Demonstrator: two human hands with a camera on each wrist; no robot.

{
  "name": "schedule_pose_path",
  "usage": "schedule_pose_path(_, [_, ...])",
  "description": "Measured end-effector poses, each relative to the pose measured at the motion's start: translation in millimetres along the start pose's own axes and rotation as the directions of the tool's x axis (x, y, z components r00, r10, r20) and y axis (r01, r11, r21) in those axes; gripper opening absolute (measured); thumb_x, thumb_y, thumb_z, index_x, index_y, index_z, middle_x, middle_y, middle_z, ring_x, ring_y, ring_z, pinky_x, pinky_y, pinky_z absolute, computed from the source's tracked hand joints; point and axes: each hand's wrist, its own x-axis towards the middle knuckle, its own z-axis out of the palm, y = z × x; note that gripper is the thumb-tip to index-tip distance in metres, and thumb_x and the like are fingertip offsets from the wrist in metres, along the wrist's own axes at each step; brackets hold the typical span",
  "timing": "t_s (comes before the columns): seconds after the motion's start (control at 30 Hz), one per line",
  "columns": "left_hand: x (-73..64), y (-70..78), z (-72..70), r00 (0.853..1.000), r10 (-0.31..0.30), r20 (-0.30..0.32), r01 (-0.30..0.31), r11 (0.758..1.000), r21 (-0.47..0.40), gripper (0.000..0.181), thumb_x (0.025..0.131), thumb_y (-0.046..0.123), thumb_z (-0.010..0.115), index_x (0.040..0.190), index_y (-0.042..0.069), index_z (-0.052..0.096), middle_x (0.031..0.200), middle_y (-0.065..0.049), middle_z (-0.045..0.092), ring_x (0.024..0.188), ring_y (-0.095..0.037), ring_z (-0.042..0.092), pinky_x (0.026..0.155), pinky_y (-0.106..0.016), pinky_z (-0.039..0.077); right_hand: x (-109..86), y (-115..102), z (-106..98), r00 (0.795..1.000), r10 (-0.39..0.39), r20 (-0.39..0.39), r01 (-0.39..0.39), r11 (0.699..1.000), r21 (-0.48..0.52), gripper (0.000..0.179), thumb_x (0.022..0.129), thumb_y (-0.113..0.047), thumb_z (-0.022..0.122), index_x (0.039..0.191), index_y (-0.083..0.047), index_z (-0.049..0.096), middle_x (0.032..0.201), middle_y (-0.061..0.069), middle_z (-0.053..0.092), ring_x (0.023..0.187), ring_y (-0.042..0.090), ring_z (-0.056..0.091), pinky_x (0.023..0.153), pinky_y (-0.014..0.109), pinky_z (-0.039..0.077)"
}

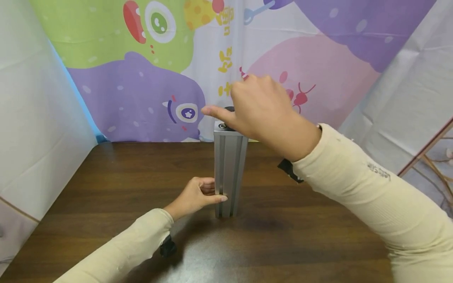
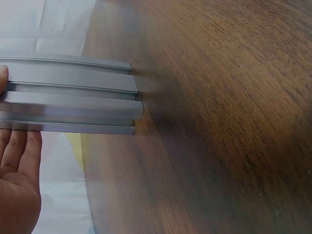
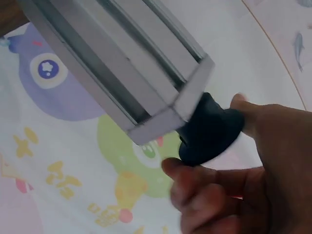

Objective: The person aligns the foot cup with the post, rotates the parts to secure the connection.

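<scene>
A silver aluminium profile (image 1: 231,169) with long grooves stands upright on the table. My left hand (image 1: 194,195) grips its lower part, thumb on the near face and fingers at the side. At its top, an end plate (image 3: 168,117) carries a black, flared levelling foot (image 3: 210,131), blurred in the right wrist view. My right hand (image 1: 263,106) is around this foot, fingers bent on one side and the thumb stretched out on the other. One fingertip (image 3: 171,165) lies at the foot's rim. In the head view the right hand hides most of the foot.
The profile stands on a dark wooden table (image 1: 124,177). Behind it hangs a cartoon-printed curtain (image 1: 134,94), with white cloth at both sides. A pinkish rod frame (image 1: 429,149) shows at the far right. Black straps hang below both wrists.
</scene>
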Motion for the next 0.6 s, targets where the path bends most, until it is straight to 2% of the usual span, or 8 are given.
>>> schedule_pose_path(0.1, [-0.2,-0.9,-0.3,1.000,0.005,0.002,-0.005,1.000,-0.012,0.031,0.080,0.007,0.078,0.106,-0.006,0.068,0.094,-0.016,0.073,0.088,-0.014,0.069,0.078,-0.026,0.057,-1.3,6,-7,0.996,-0.005,0.092,0.004,1.000,0.009,0.073,0.087,-0.075,0.037,0.067,-0.009,0.058,0.065,0.007,0.054,0.059,0.027,0.055,0.051,0.039,0.047])
schedule_pose_path(0.17, [-0.1,-1.0,-0.2,1.000,0.009,0.004,-0.009,1.000,-0.020,0.031,0.080,0.007,0.078,0.106,-0.006,0.068,0.094,-0.016,0.073,0.088,-0.015,0.069,0.078,-0.026,0.057,-0.9,13,-14,0.979,-0.066,0.191,0.058,0.997,0.046,0.071,0.091,-0.071,0.035,0.090,-0.008,0.067,0.083,0.010,0.065,0.075,0.029,0.062,0.068,0.046,0.051])
schedule_pose_path(0.23, [0.0,-1.0,-0.1,1.000,0.012,0.004,-0.012,1.000,-0.027,0.031,0.080,0.006,0.078,0.106,-0.006,0.068,0.094,-0.017,0.072,0.088,-0.014,0.069,0.079,-0.027,0.057,0.1,23,-19,0.942,-0.196,0.273,0.169,0.978,0.120,0.059,0.096,-0.059,0.040,0.118,-0.009,0.063,0.110,0.010,0.067,0.100,0.030,0.063,0.089,0.050,0.048])
schedule_pose_path(0.33, [0.1,-0.9,-0.3,1.000,0.015,0.003,-0.014,0.999,-0.028,0.031,0.080,0.006,0.078,0.106,-0.007,0.068,0.094,-0.017,0.072,0.088,-0.015,0.069,0.079,-0.027,0.057,2.0,36,-22,0.846,-0.425,0.323,0.353,0.899,0.259,0.047,0.100,-0.028,0.052,0.144,-0.013,0.043,0.141,0.004,0.050,0.129,0.023,0.047,0.108,0.045,0.036])
schedule_pose_path(0.4, [0.1,-0.9,-0.5,1.000,0.013,0.003,-0.013,1.000,-0.025,0.031,0.080,0.007,0.078,0.106,-0.006,0.068,0.094,-0.017,0.072,0.088,-0.016,0.069,0.079,-0.026,0.057,2.6,41,-21,0.788,-0.546,0.285,0.460,0.830,0.316,0.050,0.097,-0.009,0.055,0.145,-0.014,0.042,0.146,0.003,0.045,0.134,0.020,0.041,0.110,0.040,0.034])
schedule_pose_path(0.47, [0.0,-1.2,-0.5,1.000,0.011,0.002,-0.011,1.000,-0.022,0.031,0.080,0.007,0.078,0.106,-0.006,0.068,0.094,-0.016,0.073,0.088,-0.016,0.069,0.079,-0.026,0.057,3.6,43,-19,0.755,-0.611,0.237,0.522,0.780,0.345,0.052,0.093,0.003,0.052,0.142,-0.015,0.047,0.143,0.002,0.048,0.132,0.017,0.043,0.109,0.038,0.037])
schedule_pose_path(0.53, [0.0,-1.3,-0.2,1.000,0.008,0.002,-0.008,1.000,-0.020,0.031,0.080,0.007,0.078,0.106,-0.006,0.068,0.094,-0.016,0.072,0.089,-0.016,0.069,0.079,-0.026,0.056,4.3,43,-18,0.746,-0.634,0.204,0.547,0.758,0.356,0.051,0.091,0.008,0.050,0.137,-0.013,0.053,0.139,0.003,0.053,0.129,0.017,0.046,0.106,0.038,0.040])
schedule_pose_path(0.6, [0.2,-1.3,0.2,1.000,0.005,0.002,-0.005,1.000,-0.021,0.031,0.080,0.007,0.078,0.106,-0.006,0.068,0.095,-0.017,0.072,0.088,-0.016,0.069,0.079,-0.026,0.056,5.1,40,-17,0.757,-0.626,0.188,0.542,0.762,0.354,0.044,0.092,0.007,0.052,0.132,-0.011,0.058,0.131,0.003,0.059,0.122,0.018,0.052,0.102,0.038,0.043])
